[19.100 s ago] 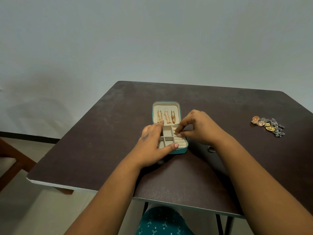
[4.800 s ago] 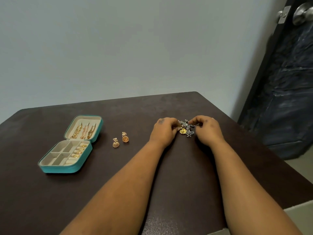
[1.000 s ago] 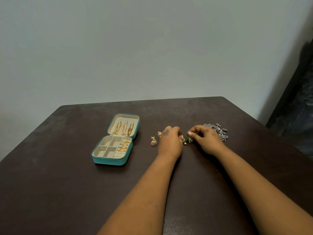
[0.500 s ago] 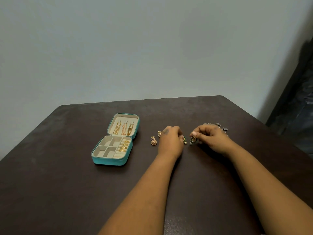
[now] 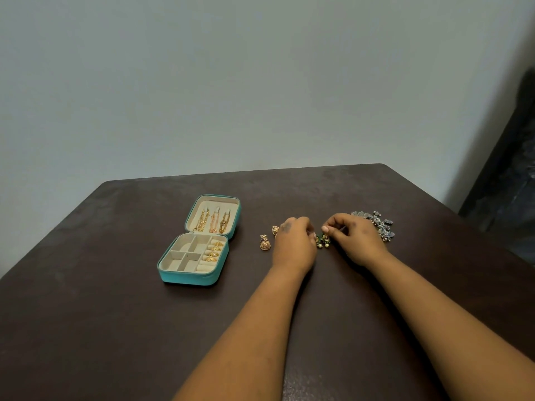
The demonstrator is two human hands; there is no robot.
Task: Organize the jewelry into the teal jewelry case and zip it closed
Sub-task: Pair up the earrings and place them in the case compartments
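The teal jewelry case (image 5: pixel 188 277) lies open on the dark table (image 5: pixel 115 314), gold chains in its lid and gold rings in its ring rolls. Two gold bell earrings (image 5: pixel 265 244) lie to its right. My left hand (image 5: pixel 293 244) and my right hand (image 5: pixel 354 237) meet over a small green and gold earring pair (image 5: pixel 322 241). My right fingertips pinch one of the green pieces; my left fingers curl beside the other, and the grip there is hidden. A heap of silver-grey jewelry (image 5: pixel 379 224) lies just behind my right hand.
A pale wall rises behind the table. A dark door (image 5: pixel 509 183) stands at the far right, past the table's right edge.
My right hand has come down and left, bringing its green piece against the one at my left hand. The left hand has barely moved.
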